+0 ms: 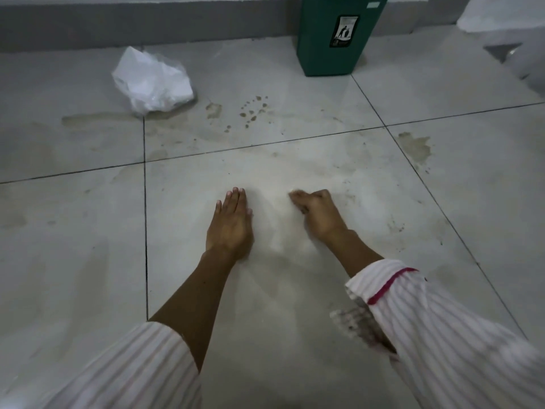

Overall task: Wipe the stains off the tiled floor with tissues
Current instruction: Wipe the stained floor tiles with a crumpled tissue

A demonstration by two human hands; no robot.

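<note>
Left hand (pixel 231 222) flat on the tiled floor (pixel 88 231), fingers straight and together, grip released. Right hand (pixel 317 212) just beside it, fingers curled down against the floor, grip clenched on a small bit of white tissue (pixel 294 195) that peeks out, blurry, at the fingertips. Both on the same big tile. Past the grip, across the dark tile line, brown spots (pixel 253 112) and smears, untouched. Another brown patch (pixel 414 147) off to the right of the right hand, well apart. Farther out to the left, a crumpled white plastic bag (pixel 152 81) on the floor. Far ahead, a green bin (pixel 336 33) by the grey wall. Striped pink-and-white sleeves (pixel 442 335) pushed up both arms.
</note>
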